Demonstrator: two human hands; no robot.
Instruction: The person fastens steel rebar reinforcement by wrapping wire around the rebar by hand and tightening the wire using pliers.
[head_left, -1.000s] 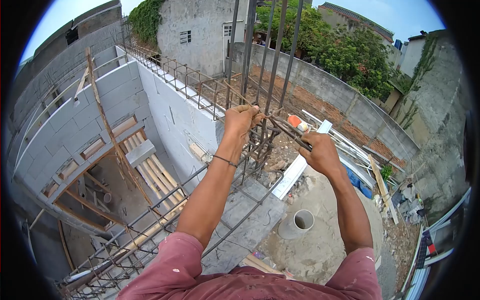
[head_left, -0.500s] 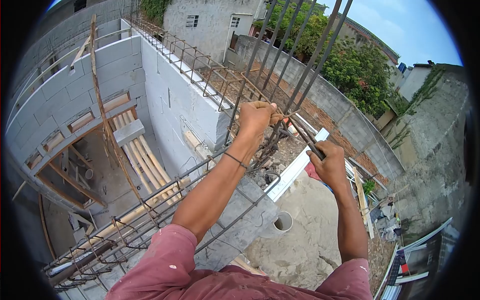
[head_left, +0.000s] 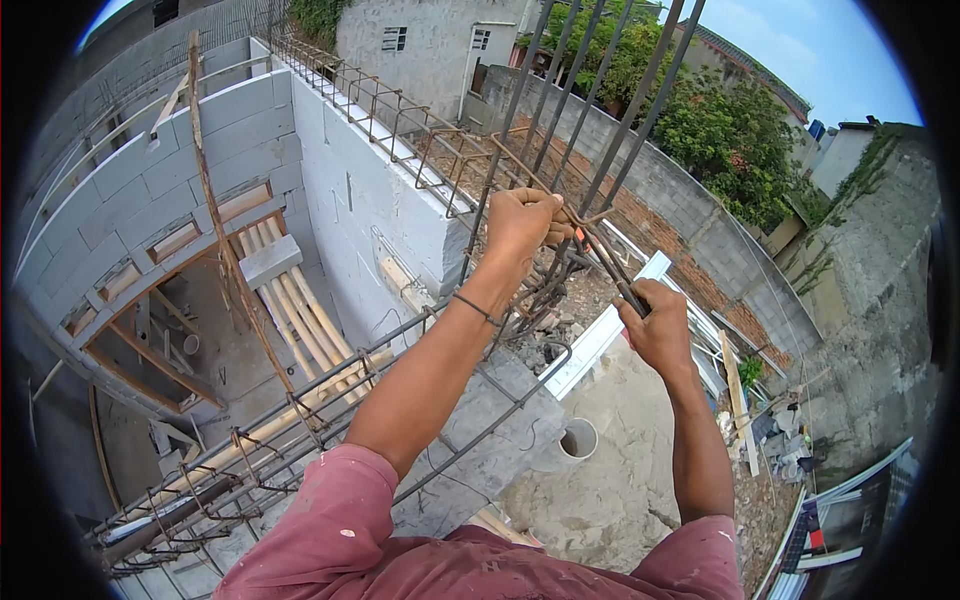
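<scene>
In the head view, my left hand [head_left: 527,222] is closed at a thin bent rebar stirrup [head_left: 522,165] beside the upright column bars [head_left: 625,105]. Its fingertips pinch the stirrup near a corner. My right hand [head_left: 657,325], lower and to the right, wraps around the dark handle of a long, slim hand tool [head_left: 612,265]. The tool's far end reaches up to the stirrup corner by my left fingers, where a small orange patch shows. My fingers partly hide that end, so its exact kind is unclear. Below my left hand, rebar ends crowd together.
A horizontal rebar cage [head_left: 240,465] runs below my left arm. A white block wall [head_left: 375,190] with a cage along its top stands left, above a deep room with wooden poles [head_left: 315,325]. Below lie a white board [head_left: 605,335], a pipe end [head_left: 578,438] and sand [head_left: 630,450].
The view has shifted slightly. The tool in my right hand has swung a little, and an orange patch now shows near its far end. My left hand stays at the stirrup.
</scene>
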